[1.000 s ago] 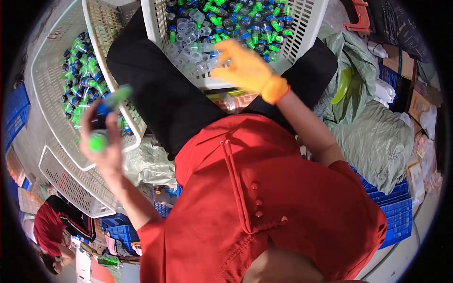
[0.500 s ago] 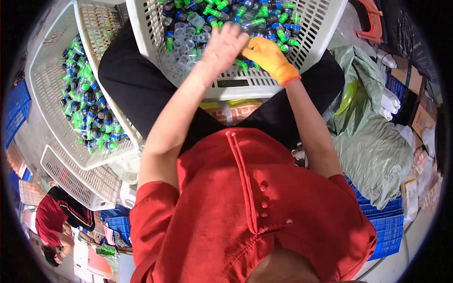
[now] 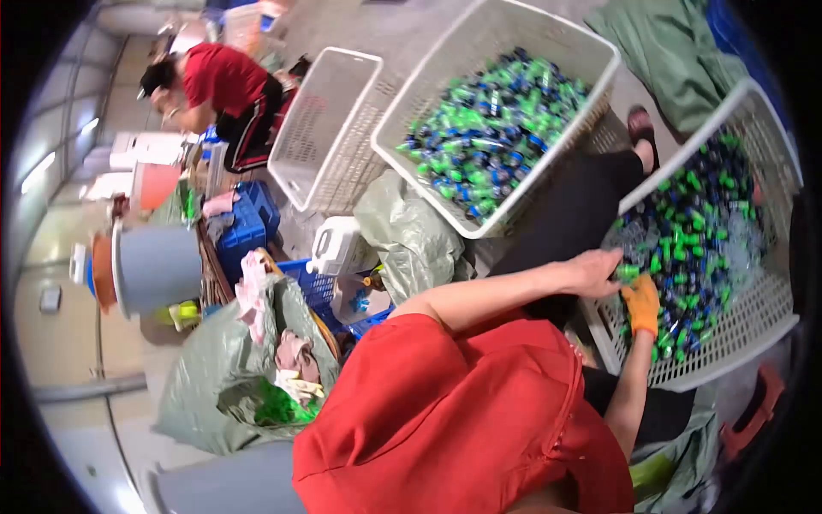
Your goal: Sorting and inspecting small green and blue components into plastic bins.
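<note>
My bare left hand (image 3: pixel 594 273) is at the near left side of a white slotted basket (image 3: pixel 717 358), its fingers closed around a small green-topped plastic piece (image 3: pixel 628 272). My right hand (image 3: pixel 641 307), in an orange glove, is just beside it, with bent fingertips meeting the same piece. Behind both hands, the basket holds many small green, blue and dark plastic pieces (image 3: pixel 685 295). Clear plastic cups (image 3: pixel 638 243) lie among them, close to my left hand. Blur and the fingers hide the held piece's exact shape.
A second white basket (image 3: pixel 390 156), full of similar pieces, stands left of my leg. Beyond it is another white basket (image 3: pixel 321 128). Farther left are a bent-over person in red (image 3: pixel 227 81), grey-green sacks (image 3: pixel 193 377), a white jug (image 3: pixel 336 246) and a grey bin (image 3: pixel 163 270).
The view has swung left, so my basket now appears at the right. My hands were over the pieces with the left fingers spread; now the left hand is closed on a small piece.
</note>
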Action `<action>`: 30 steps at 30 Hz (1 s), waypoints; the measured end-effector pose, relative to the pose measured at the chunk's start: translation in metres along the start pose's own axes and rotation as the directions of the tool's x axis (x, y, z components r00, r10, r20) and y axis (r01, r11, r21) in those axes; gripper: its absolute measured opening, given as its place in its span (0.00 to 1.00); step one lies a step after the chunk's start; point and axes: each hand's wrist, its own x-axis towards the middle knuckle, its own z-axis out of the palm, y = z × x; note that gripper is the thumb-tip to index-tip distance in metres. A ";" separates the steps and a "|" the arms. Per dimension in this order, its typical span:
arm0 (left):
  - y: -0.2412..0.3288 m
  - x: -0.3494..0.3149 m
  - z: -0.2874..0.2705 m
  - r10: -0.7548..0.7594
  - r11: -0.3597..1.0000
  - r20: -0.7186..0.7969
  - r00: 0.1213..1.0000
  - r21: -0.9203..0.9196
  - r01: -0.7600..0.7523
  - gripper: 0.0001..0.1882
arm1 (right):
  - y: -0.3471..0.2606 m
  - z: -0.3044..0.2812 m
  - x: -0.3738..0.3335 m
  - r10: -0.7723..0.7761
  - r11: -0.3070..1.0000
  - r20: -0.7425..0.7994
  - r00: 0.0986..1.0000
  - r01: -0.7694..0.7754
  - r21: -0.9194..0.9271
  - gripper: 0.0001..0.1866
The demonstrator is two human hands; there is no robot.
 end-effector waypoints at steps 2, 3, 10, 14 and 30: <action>-0.015 -0.021 -0.001 -0.071 0.997 -0.070 0.995 0.033 0.074 0.16 | -0.051 -0.032 0.009 0.127 0.957 0.011 0.992 -0.125 0.260 0.13; -0.013 -0.026 -0.002 -0.065 0.997 -0.077 0.995 0.033 0.068 0.16 | -0.068 -0.049 0.003 0.217 0.844 0.051 0.975 -0.214 0.491 0.13; 0.020 -0.048 -0.016 -0.008 0.991 0.002 1.000 0.135 0.008 0.14 | -0.198 -0.123 -0.062 -0.169 0.751 -0.229 0.959 0.276 0.601 0.20; 0.032 -0.064 -0.018 0.085 0.982 0.013 0.996 0.166 -0.086 0.13 | -0.230 -0.127 -0.100 -0.275 0.844 -0.166 0.947 0.320 0.430 0.19; 0.053 -0.091 0.043 0.333 0.830 0.052 0.942 0.458 -0.318 0.09 | -0.204 -0.111 -0.175 -0.001 0.840 0.046 0.999 -0.024 0.542 0.19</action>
